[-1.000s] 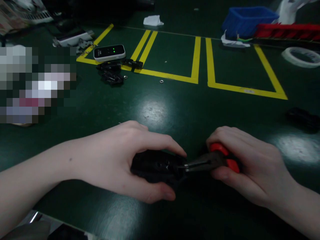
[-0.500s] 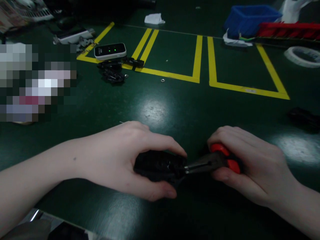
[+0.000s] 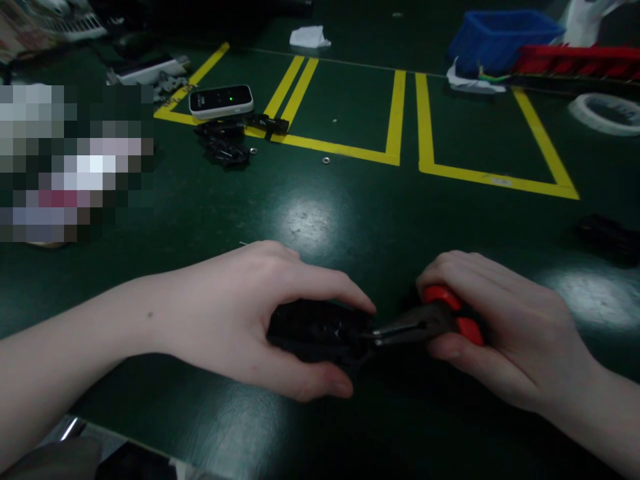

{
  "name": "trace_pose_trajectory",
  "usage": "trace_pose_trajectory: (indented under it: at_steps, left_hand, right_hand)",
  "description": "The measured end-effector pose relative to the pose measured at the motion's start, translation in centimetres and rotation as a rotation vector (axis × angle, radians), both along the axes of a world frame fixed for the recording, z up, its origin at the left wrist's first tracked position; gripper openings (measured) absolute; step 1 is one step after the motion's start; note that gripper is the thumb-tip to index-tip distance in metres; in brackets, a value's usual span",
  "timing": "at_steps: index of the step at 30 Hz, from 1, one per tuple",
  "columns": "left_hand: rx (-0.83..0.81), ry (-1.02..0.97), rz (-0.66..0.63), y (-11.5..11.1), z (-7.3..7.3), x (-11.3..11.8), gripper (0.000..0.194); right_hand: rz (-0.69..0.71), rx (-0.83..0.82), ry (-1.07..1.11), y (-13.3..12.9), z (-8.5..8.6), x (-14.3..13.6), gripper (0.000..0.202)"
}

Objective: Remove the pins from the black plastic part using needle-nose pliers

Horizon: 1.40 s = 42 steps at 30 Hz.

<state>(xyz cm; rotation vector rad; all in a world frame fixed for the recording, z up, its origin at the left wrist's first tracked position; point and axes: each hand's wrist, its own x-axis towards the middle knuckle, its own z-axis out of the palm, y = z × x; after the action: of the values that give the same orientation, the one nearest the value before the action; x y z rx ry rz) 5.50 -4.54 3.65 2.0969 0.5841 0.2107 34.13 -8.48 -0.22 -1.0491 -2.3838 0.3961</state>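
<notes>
A dark, black part [image 3: 320,331] lies between the thumb and forefinger of my left hand [image 3: 260,320], which grips it low over the green table. My right hand [image 3: 505,327] is closed round the red handles of a pair of pliers [image 3: 415,325]. The narrow metal jaws point left and reach the right end of the black part. Whether the tips pinch anything there is too dark to tell.
Beyond my hands, the green table [image 3: 350,220] carries yellow tape lines, a white-edged black device [image 3: 221,102], black pieces [image 3: 225,147] and small rings [image 3: 326,161]. A blue bin [image 3: 495,40], red rack [image 3: 580,61] and tape roll [image 3: 607,112] stand at the right.
The pliers in my right hand have shifted very slightly right. One of the two green lights on the device is out. My left hand keeps its hold.
</notes>
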Motion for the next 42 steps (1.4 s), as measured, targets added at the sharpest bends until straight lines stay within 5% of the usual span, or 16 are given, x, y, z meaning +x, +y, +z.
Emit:
trace_pose_trajectory:
  at_steps: [42]
  left_hand:
    - [0.056,-0.029,0.031,-0.24,0.03,-0.02,0.036]
  right_hand:
    - [-0.008,0.044,-0.048,-0.06,-0.17,0.16,0.044]
